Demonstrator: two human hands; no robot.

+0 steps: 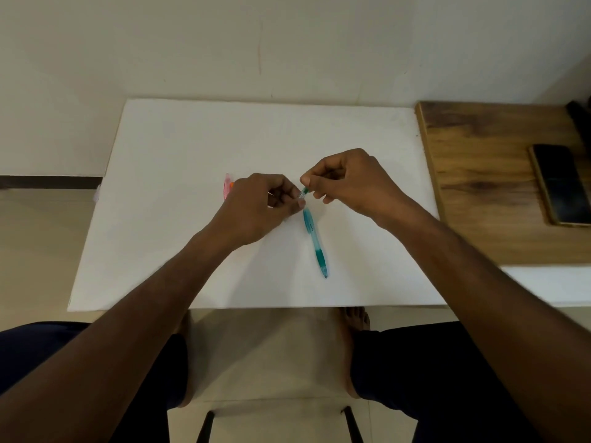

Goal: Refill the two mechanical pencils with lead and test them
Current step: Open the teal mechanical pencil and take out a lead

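A teal mechanical pencil (315, 241) is held slanted over the white sheet (179, 193), tip toward me, upper end between my hands. My left hand (259, 206) pinches the barrel near its top. My right hand (345, 180) has thumb and forefinger closed on the pencil's cap end. A pink mechanical pencil (227, 184) lies on the sheet just behind my left hand, mostly hidden by it. No lead or lead case shows.
The white sheet covers a table whose wooden top (486, 187) shows at the right, with a dark phone (563, 183) lying on it. A wall stands right behind the table. My knees and a chair frame are below the front edge.
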